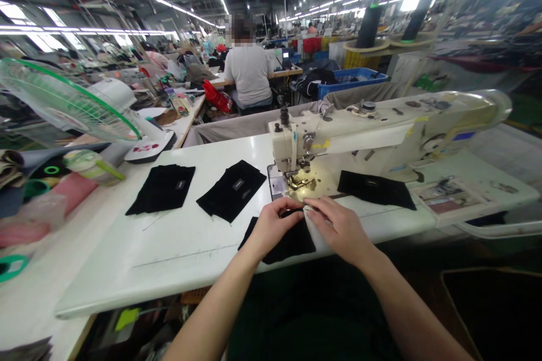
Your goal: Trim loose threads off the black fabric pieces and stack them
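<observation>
My left hand [277, 224] is closed, thumb and fingers pinching the upper edge of a black fabric piece [292, 242] at the table's front edge. Close beside it, my right hand [336, 227] is also closed, its fingertips meeting the left ones at the fabric's corner. Something small and pale shows at the right fingertips, too small to name. Just beyond both hands is the sewing machine's needle and presser foot [300, 180], lit by a lamp. Another black fabric piece [375, 187] with a small label lies right of the needle area.
Two stacks of labelled black pieces, a left stack [163, 189] and a nearer stack [232, 190], lie on the white table [178, 276]. The sewing machine [364, 130] spans the right side. A green-rimmed fan [80, 104] stands at left. A person [249, 73] sits ahead, facing away.
</observation>
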The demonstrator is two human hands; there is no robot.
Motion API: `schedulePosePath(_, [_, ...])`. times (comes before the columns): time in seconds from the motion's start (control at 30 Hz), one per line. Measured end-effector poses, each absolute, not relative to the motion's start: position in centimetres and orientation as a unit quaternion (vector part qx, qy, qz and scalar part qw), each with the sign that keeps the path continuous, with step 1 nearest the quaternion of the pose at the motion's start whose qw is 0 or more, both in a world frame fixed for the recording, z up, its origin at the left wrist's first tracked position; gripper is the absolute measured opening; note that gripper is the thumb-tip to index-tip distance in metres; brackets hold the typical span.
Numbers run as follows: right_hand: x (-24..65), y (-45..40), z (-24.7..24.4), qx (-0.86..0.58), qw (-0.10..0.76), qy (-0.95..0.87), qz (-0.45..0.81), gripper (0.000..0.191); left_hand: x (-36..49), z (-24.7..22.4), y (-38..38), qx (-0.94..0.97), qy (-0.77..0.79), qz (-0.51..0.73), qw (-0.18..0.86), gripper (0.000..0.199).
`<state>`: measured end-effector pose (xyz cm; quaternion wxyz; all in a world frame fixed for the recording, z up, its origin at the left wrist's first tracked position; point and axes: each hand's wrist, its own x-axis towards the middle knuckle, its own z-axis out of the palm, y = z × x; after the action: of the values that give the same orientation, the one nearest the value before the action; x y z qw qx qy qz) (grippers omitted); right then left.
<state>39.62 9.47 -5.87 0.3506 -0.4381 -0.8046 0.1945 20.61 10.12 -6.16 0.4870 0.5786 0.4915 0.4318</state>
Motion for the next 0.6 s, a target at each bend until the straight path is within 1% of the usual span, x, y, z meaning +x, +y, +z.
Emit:
schedulePosePath(0.1, [39.41, 9.36, -5.82, -0.422, 0.362, -0.800, 0.226, 0.032, 20.98, -5.98, 9.89, 0.607, 0.505, 0.409, 0.457, 0.017])
schedulePosePath(0.17, [39.33, 9.37, -5.85, -0.414, 0.365, -0.799, 0.239, 0.033, 21.06, -5.81, 9.81, 0.619, 0.510, 0.393, 0.450, 0.022])
schedulePosePath(0.3, [39.35, 9.44, -5.88, -0.418, 0.365, -0.797, 0.239, 0.032, 20.98, -5.68, 9.71, 0.630, 0.508, 0.386, 0.443, 0.021])
schedulePosePath(0.37, [39.45, 9.44, -5.88, -0.424, 0.361, -0.798, 0.230, 0.030, 20.94, -5.81, 9.67, 0.620, 0.508, 0.390, 0.454, 0.021])
schedulePosePath(0.53, [39.85, 9.43, -5.92, -0.473, 0.325, -0.801, 0.173, 0.019, 21.07, -6.26, 9.64, 0.547, 0.525, 0.394, 0.520, 0.030])
schedulePosePath(0.6, [39.96, 9.45, -5.95, -0.472, 0.313, -0.811, 0.149, 0.018, 21.20, -6.29, 9.70, 0.539, 0.516, 0.399, 0.533, 0.032])
